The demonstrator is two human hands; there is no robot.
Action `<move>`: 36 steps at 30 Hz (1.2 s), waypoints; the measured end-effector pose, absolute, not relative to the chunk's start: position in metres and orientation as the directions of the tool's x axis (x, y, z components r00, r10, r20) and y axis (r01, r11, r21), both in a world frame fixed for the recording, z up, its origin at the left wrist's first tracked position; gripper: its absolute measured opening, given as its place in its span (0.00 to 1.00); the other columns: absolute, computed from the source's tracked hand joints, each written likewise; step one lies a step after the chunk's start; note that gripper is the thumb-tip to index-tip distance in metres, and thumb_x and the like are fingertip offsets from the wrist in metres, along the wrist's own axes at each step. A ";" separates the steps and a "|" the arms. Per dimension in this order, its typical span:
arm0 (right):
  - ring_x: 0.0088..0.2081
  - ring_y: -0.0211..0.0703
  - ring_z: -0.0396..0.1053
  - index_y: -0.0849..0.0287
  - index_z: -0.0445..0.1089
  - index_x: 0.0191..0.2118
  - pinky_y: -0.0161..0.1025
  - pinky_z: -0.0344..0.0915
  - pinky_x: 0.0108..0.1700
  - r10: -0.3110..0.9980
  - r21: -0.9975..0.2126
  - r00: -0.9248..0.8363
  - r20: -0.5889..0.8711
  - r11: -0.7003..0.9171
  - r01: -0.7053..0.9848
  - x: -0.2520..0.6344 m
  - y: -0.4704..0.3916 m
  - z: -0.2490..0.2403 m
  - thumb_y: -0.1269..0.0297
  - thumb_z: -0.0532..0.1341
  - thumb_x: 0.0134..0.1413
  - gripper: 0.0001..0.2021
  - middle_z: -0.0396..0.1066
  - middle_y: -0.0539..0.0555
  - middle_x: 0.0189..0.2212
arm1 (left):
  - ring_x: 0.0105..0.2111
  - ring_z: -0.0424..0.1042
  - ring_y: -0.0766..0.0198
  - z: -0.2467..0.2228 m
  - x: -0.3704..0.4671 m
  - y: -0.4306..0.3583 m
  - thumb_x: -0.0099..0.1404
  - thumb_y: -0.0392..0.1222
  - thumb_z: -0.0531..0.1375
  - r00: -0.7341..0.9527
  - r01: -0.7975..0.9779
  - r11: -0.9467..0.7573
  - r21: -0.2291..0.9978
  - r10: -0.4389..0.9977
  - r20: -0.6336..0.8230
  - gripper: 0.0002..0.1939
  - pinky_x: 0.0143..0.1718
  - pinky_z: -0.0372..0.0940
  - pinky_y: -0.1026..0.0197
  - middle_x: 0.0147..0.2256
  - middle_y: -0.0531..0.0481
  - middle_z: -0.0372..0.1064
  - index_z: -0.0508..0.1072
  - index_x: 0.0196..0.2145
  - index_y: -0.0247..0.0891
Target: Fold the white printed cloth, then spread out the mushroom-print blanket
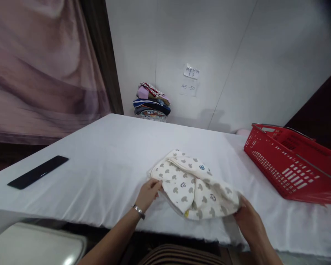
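A white cloth garment (182, 184) printed with grey mushroom-like shapes lies partly bunched near the front edge of the table. My left hand (149, 193), with a silver band at the wrist, pinches its left edge between thumb and fingers. On the opposite side, my right hand (245, 213) grips the right end of the garment and holds it slightly raised. The fingertips of that hand are partly hidden by the fabric. Folds cover the middle of the garment, so its full shape cannot be made out.
A red plastic basket (292, 165) with metal handles stands on the right of the white-covered table (105, 147). A flat black object (38, 172) lies on the left. Folded clothes (151, 101) are stacked by the wall, near paper signs (189, 87). A pink curtain (44, 66) hangs at left.
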State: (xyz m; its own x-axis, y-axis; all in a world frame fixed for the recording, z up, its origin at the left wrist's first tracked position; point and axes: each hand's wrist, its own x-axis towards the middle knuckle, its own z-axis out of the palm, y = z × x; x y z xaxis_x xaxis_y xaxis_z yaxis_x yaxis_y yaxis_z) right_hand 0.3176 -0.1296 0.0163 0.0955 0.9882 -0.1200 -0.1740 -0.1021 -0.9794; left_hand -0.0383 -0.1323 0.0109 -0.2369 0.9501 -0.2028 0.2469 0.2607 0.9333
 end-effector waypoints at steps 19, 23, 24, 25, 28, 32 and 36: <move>0.27 0.44 0.67 0.57 0.73 0.36 0.36 0.64 0.27 0.993 -0.866 0.045 0.110 0.073 0.496 0.335 -0.093 0.041 0.55 0.59 0.46 0.14 0.71 0.51 0.25 | 0.42 0.67 0.59 0.047 -0.075 -0.053 0.62 0.46 0.51 -0.221 0.942 0.192 0.274 0.972 0.076 0.11 0.40 0.60 0.60 0.44 0.45 0.66 0.67 0.39 0.39; 0.21 0.35 0.60 0.62 0.72 0.33 0.31 0.56 0.21 0.942 -0.923 0.259 0.214 0.109 0.368 0.348 -0.037 0.085 0.57 0.62 0.41 0.14 0.66 0.48 0.19 | 0.41 0.69 0.57 0.117 -0.092 -0.005 0.62 0.41 0.53 -0.280 0.943 0.201 0.265 0.910 0.307 0.09 0.39 0.62 0.59 0.43 0.44 0.66 0.66 0.39 0.38; 0.21 0.34 0.60 0.63 0.72 0.33 0.31 0.55 0.22 0.922 -0.926 0.284 0.263 0.160 0.341 0.349 -0.023 0.100 0.58 0.63 0.41 0.14 0.66 0.48 0.20 | 0.42 0.69 0.55 0.142 -0.095 0.008 0.62 0.39 0.53 -0.281 0.945 0.185 0.269 0.882 0.378 0.09 0.40 0.62 0.58 0.41 0.45 0.67 0.66 0.41 0.36; 0.22 0.33 0.60 0.64 0.73 0.34 0.31 0.56 0.23 0.891 -0.922 0.319 0.323 0.220 0.318 0.349 -0.009 0.117 0.60 0.64 0.40 0.14 0.67 0.48 0.21 | 0.43 0.69 0.54 0.169 -0.096 0.019 0.63 0.38 0.52 -0.281 0.946 0.171 0.274 0.853 0.440 0.10 0.41 0.62 0.57 0.40 0.45 0.68 0.65 0.42 0.34; 0.24 0.31 0.62 0.69 0.73 0.37 0.31 0.56 0.26 0.720 -0.857 0.466 0.513 0.405 0.318 0.349 0.024 0.176 0.63 0.64 0.41 0.17 0.70 0.52 0.25 | 0.47 0.66 0.53 0.257 -0.094 0.038 0.65 0.38 0.49 -0.171 0.977 0.036 0.211 0.724 0.669 0.14 0.46 0.59 0.53 0.41 0.46 0.67 0.64 0.44 0.26; 0.34 0.37 0.68 0.77 0.71 0.41 0.34 0.58 0.32 0.471 -0.672 0.481 0.740 0.558 0.487 0.355 0.044 0.253 0.61 0.59 0.45 0.22 0.72 0.62 0.35 | 0.49 0.64 0.55 0.351 -0.089 0.029 0.65 0.39 0.47 -0.085 0.993 -0.039 0.115 0.459 0.885 0.16 0.46 0.58 0.54 0.46 0.52 0.66 0.65 0.45 0.27; 0.37 0.36 0.68 0.73 0.67 0.48 0.37 0.58 0.34 0.456 -0.595 0.384 0.803 0.573 0.564 0.369 0.036 0.280 0.58 0.59 0.42 0.27 0.71 0.62 0.40 | 0.51 0.62 0.52 0.379 -0.096 0.007 0.62 0.48 0.39 0.115 0.992 -0.100 -0.080 0.426 0.897 0.28 0.45 0.56 0.52 0.46 0.54 0.67 0.68 0.43 0.23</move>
